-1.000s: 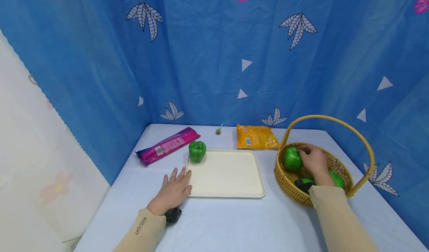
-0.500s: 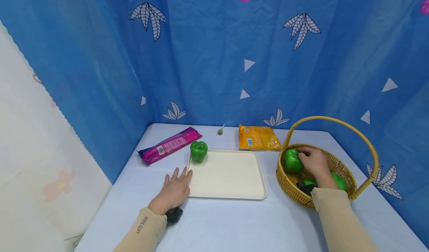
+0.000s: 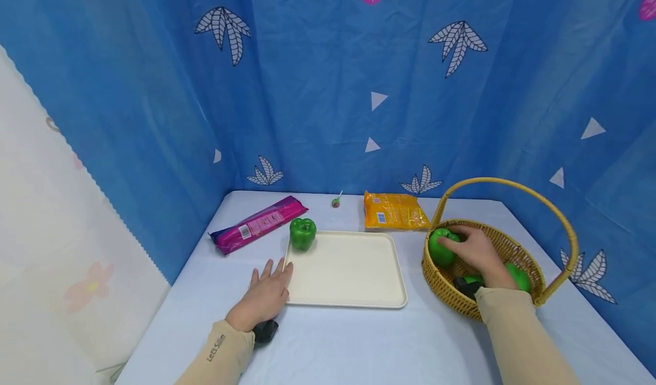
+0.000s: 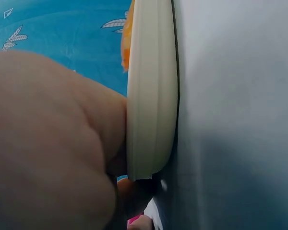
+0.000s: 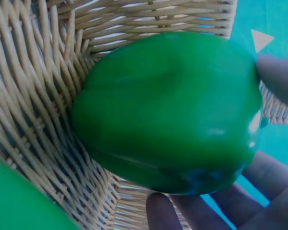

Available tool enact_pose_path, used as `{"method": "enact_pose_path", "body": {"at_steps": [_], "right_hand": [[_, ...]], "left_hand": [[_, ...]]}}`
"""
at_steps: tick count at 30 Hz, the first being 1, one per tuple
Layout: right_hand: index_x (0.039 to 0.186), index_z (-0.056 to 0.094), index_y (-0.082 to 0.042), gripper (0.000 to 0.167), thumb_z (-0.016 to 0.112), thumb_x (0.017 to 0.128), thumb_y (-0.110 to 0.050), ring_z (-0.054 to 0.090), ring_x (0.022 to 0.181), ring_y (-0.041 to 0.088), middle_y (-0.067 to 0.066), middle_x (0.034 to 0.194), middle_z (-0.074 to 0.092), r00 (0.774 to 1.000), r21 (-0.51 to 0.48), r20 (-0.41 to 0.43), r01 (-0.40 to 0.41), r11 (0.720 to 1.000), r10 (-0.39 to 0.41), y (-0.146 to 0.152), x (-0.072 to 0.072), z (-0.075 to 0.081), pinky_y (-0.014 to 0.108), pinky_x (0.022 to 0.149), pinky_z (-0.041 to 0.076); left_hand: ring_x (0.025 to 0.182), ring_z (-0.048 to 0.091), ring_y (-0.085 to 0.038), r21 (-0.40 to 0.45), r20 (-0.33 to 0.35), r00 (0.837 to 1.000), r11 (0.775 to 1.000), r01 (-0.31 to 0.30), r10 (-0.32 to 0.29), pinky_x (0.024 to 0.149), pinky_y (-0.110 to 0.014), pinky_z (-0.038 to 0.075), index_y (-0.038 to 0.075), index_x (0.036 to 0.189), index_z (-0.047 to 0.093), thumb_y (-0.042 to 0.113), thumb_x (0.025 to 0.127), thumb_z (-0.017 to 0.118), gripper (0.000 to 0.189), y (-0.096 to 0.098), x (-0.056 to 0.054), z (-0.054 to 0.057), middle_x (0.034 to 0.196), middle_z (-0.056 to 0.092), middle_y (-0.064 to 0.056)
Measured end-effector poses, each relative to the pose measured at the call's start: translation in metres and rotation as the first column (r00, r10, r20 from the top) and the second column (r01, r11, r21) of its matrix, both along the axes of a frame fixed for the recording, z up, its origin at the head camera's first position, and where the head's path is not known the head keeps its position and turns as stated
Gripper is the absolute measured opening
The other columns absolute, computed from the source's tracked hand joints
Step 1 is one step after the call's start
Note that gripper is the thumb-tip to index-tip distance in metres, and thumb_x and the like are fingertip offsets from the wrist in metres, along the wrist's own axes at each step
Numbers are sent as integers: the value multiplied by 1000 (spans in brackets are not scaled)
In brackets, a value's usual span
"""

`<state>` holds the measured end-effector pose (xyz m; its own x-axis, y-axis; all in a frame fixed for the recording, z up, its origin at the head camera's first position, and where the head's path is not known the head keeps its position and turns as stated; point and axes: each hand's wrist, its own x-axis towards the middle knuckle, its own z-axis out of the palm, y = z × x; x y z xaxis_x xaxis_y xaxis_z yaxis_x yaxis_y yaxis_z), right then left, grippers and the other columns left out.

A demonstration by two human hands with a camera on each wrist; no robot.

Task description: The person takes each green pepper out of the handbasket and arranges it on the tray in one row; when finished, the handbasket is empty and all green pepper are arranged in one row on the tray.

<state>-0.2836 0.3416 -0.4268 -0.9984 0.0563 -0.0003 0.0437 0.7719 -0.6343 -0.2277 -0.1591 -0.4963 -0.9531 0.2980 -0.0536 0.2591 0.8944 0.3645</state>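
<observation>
My left hand [image 3: 261, 297] lies with straight, spread fingers at the left edge of a cream tray [image 3: 348, 268]; in the left wrist view it is against the tray rim [image 4: 151, 96]. A green bell pepper [image 3: 302, 234] sits on the tray's far left corner. My right hand [image 3: 479, 252] reaches into a wicker basket [image 3: 441, 289] and grips another green bell pepper [image 3: 438, 255]. In the right wrist view, thumb and fingers lie around one end of this pepper [image 5: 168, 115], which is close to the woven wall [image 5: 33, 96].
More green items, one at the basket's right side [image 3: 519, 278], lie under my right wrist. The basket's tall handle [image 3: 504, 181] arches over it. Along the back are a purple-pink packet [image 3: 258, 224], a lollipop [image 3: 335, 203] and an orange packet [image 3: 394, 211]. A blue curtain [image 3: 328, 89] hangs behind.
My right hand has shifted slightly left in the basket, its thumb now across the front of the pepper, which has moved a little left. My left hand stays at the tray.
</observation>
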Motion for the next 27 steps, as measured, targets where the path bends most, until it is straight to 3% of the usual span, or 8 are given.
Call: {"method": "enact_pose_path", "body": {"at_steps": [6, 15, 27], "right_hand": [[155, 40, 3, 97, 75, 88, -58, 57, 119, 44, 33, 147, 48, 999, 5, 0, -50, 999, 50, 1, -1, -2, 53, 90, 55], [151, 50, -4, 85, 74, 89, -58, 48, 132, 49, 28, 152, 47, 995, -32, -91, -52, 998, 48, -1, 0, -1, 61, 96, 51], [147, 53, -3, 78, 66, 94, -59, 57, 117, 46, 30, 141, 54, 984, -47, -176, 34, 998, -41, 1, 9, 22, 52, 83, 57]], "left_hand": [[157, 13, -47, 1, 13, 1000, 1000, 2, -2, 119, -75, 9, 4, 160, 34, 20, 104, 50, 60, -1, 2, 3, 169, 24, -21], [157, 14, -46, 0, 8, 1000, 1000, -3, 3, 119, -74, 10, 5, 161, 34, 21, 104, 50, 61, -2, 2, 2, 169, 24, -20], [157, 15, -46, 3, -5, 1000, 1000, -3, 3, 119, -75, 10, 5, 160, 35, 23, 103, 51, 62, -3, 1, -6, 169, 25, -19]]}}
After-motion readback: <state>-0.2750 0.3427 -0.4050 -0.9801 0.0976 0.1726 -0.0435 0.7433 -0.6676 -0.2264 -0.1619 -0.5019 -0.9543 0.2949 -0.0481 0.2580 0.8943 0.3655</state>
